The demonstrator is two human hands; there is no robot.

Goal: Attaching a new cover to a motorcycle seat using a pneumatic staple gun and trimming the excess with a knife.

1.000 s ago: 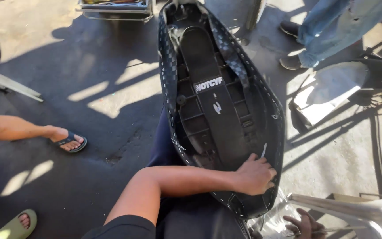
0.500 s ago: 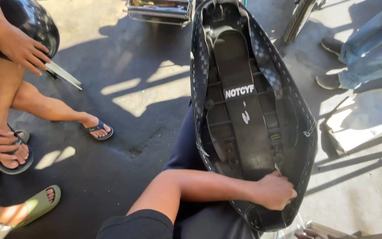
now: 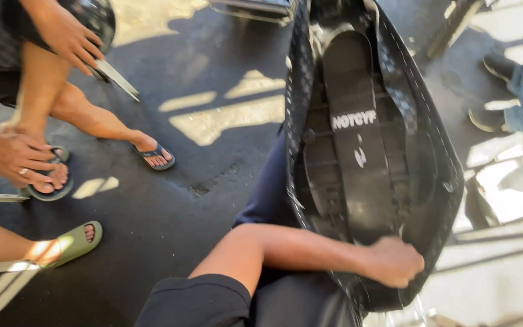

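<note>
My left hand point(image 3: 394, 261) rests curled against the rear edge of the upturned motorcycle seat point(image 3: 364, 151) lying across my lap, fingers together on the cover; my right hand is out of sight. The seat could slide off towards the pavement point(image 3: 213, 151) if my hold loosens.

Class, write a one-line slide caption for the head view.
Left hand grips the rear edge of an upturned black motorcycle seat on dark pavement.

dark asphalt ground point(image 3: 213, 181) is crossed by sunlit patches. a green sandal point(image 3: 75, 243), a dark flip-flop point(image 3: 155, 155) and a black shoe point(image 3: 499, 63) are planted on it.
</note>
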